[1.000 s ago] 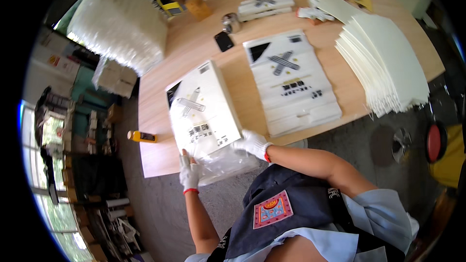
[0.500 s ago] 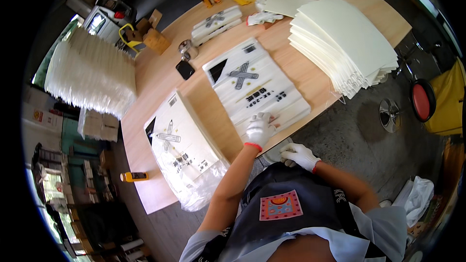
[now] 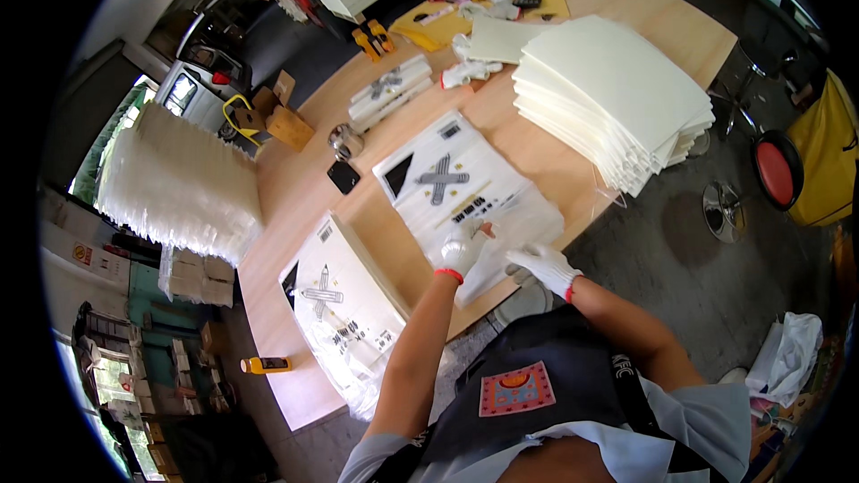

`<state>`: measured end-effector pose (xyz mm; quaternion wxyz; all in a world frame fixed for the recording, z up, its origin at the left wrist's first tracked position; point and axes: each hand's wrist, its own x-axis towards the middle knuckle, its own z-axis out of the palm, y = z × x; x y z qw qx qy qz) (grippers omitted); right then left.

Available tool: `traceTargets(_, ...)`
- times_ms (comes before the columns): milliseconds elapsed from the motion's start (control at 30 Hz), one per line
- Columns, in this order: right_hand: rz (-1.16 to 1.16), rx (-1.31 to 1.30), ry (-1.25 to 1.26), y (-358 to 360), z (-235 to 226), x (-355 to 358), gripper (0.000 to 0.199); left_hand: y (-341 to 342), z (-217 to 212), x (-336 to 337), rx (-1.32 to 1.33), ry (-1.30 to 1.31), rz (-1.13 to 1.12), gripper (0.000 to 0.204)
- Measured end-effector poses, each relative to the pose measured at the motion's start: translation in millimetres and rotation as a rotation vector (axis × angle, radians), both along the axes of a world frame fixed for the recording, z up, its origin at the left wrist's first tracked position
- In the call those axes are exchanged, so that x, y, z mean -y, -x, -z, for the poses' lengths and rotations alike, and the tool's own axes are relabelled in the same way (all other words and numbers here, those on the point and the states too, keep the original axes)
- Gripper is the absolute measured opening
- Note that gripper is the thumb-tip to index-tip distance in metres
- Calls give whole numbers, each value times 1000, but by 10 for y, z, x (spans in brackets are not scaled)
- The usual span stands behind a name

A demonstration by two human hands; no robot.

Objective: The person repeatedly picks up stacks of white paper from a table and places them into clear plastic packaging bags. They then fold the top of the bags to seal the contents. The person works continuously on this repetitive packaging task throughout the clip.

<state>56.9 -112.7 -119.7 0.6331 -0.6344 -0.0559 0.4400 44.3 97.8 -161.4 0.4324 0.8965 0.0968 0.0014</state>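
A stack of white plastic bags (image 3: 465, 192) printed with a grey cross and black marks lies on the wooden table (image 3: 295, 188), right in front of me. Both my hands wear white gloves with red cuffs. My left hand (image 3: 462, 254) is on the near end of this stack, its fingers pinching the top bag. My right hand (image 3: 541, 265) rests at the stack's near corner by the table edge, fingers spread. A second stack of the same printed bags (image 3: 344, 313) lies to the left, with loose clear plastic hanging over the table's edge.
A thick pile of plain white sheets (image 3: 617, 89) fills the table's right end. A big heap of translucent white bags (image 3: 179, 183) sits at the left. A black phone (image 3: 344, 177), a metal cup (image 3: 342, 139), a yellow bottle (image 3: 266, 364) and a red stool (image 3: 778, 170) are about.
My hands left the left-hand stack and went to the near end of the right-hand stack. The right hand came from my lap up to the stack's corner.
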Motion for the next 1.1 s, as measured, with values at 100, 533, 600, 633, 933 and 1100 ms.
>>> traceTargets(100, 93, 212, 29, -409, 291, -397, 30, -156, -240, 87, 141, -50, 54, 22)
traceTargets(533, -156, 506, 421, -644, 2, 183, 47, -192, -1199, 134, 221, 783, -268, 41)
traceTargets(600, 206, 440, -89, -495, -221, 22, 38, -166, -1144, 448, 277, 600, 32, 47)
traceTargets(633, 219, 891, 148, -569, 165, -78, 32, -180, -1134, 661, 500, 329, 169, 43)
traceTargets(933, -246, 1412, 452, -52, -762, 451, 19, 437, -1408, 1610, 595, -54, 457, 21)
traceTargets(1100, -370, 1227, 678, -566, -964, 689, 15, -28, -1042, 1199, 452, 125, 64, 15)
